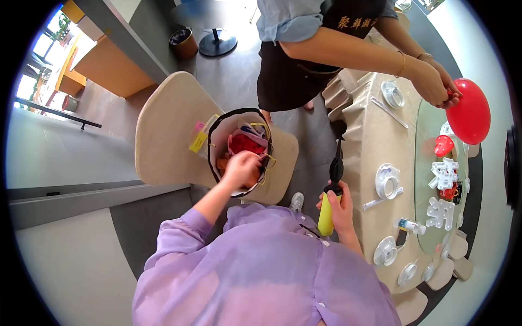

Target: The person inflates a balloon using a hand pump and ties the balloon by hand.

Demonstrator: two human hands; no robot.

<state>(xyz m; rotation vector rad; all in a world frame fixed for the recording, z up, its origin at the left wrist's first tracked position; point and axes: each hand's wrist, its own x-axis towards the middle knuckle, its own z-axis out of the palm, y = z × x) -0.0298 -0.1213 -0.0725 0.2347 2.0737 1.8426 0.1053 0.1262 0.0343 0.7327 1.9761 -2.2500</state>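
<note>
My left hand (242, 167) reaches into an open-topped bag (213, 136) with a white lining and a dark rim. Its fingertips are lost among the contents, so their grip does not show. Red (247, 144) and orange pieces lie inside, too bundled to identify. My right hand (340, 209) is wrapped round a yellow-green hand pump (326, 214) with a black nozzle end, held upright beside the table. Across from me, a co-worker in a dark apron pinches the neck of an inflated red balloon (468, 112) with both hands (432, 84).
The bag rests on a beige chair (163, 125). To my right stands a table with a beige cloth (361, 146), carrying cups, plates, a small bottle (410, 225) and white plastic pieces (441, 212) on a glass turntable. A bin (184, 44) stands farther back.
</note>
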